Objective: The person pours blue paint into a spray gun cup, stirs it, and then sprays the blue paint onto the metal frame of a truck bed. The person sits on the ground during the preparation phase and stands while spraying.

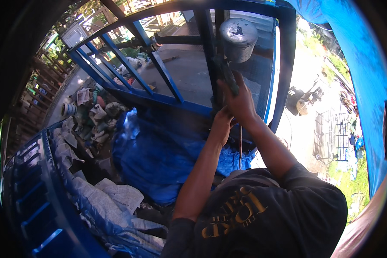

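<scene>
Our right hand (241, 102) closed round spray gun (228, 73) handle; metal cup (238, 38) top-heavy, rigid, likely paint-slick; left hand (221, 124) steadies beneath, grip unclear.

The ground (94, 165) carries everything here. A crumpled blue tarp (159, 159) is spread over its middle, and sheets of newspaper (120, 193) lie beside and partly under it. Farther back, a heap of small cans and crumpled paper (90, 116) sits on the ground near the foot of the blue metal frame (159, 96).
</scene>
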A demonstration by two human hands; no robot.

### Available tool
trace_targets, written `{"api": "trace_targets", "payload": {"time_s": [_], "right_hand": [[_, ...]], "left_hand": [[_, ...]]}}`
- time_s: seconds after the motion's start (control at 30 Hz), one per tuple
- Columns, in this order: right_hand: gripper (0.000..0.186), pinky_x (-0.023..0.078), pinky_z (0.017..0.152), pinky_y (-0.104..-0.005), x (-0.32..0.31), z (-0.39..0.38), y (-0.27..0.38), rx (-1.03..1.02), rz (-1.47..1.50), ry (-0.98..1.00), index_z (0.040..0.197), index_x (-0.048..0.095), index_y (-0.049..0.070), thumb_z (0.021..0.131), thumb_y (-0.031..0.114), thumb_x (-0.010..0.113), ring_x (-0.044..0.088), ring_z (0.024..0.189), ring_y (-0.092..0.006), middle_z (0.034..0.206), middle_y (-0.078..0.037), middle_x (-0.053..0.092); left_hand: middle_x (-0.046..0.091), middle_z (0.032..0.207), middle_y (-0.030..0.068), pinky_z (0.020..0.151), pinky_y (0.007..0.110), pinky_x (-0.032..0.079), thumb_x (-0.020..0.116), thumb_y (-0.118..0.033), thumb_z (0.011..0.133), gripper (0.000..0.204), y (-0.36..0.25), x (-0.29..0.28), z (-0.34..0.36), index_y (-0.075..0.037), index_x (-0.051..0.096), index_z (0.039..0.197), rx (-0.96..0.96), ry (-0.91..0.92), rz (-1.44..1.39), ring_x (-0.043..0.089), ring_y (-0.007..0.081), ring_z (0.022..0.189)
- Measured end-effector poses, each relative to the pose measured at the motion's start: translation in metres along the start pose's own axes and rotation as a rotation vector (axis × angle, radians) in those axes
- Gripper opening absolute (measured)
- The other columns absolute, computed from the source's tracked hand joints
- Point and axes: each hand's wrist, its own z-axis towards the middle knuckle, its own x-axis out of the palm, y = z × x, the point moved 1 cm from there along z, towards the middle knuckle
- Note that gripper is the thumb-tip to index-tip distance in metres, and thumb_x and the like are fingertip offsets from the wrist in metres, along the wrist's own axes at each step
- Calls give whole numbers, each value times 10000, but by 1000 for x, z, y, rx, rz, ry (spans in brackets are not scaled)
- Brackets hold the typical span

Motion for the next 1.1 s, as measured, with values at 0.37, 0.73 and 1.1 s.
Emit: {"api": "trace_targets", "payload": {"time_s": [0.37, 0.73, 1.1], "right_hand": [[537, 535, 804, -438, -11, -12, -35, 107, 15, -1, 1406, 532, 93, 974, 378, 677, 709, 959, -380, 1025, -244, 717], [649, 507, 901, -528, -22, -7, -22, 150, -10, 19, 1517, 447, 147, 983, 459, 641, 624, 1132, -516, 1175, -302, 687], [550, 516, 889, -532, -42, 8, 7, 27, -35, -41, 1372, 522, 92, 985, 463, 649, 651, 1106, -509, 1131, -292, 709]], "left_hand": [[645, 1258, 51, 989, 372, 513, 575, -213, 1057, 330, 21, 13, -11, -61, 608, 1349, -61, 28, 49, 635, 158, 1121], [622, 1300, 58, 1011, 370, 495, 559, -249, 1070, 356, 9, 21, -7, -60, 591, 1370, -66, 60, 75, 613, 164, 1169], [620, 1301, 62, 1008, 398, 493, 580, -282, 1060, 363, -18, 47, -4, -84, 599, 1363, 5, 83, 126, 610, 172, 1166]]}}
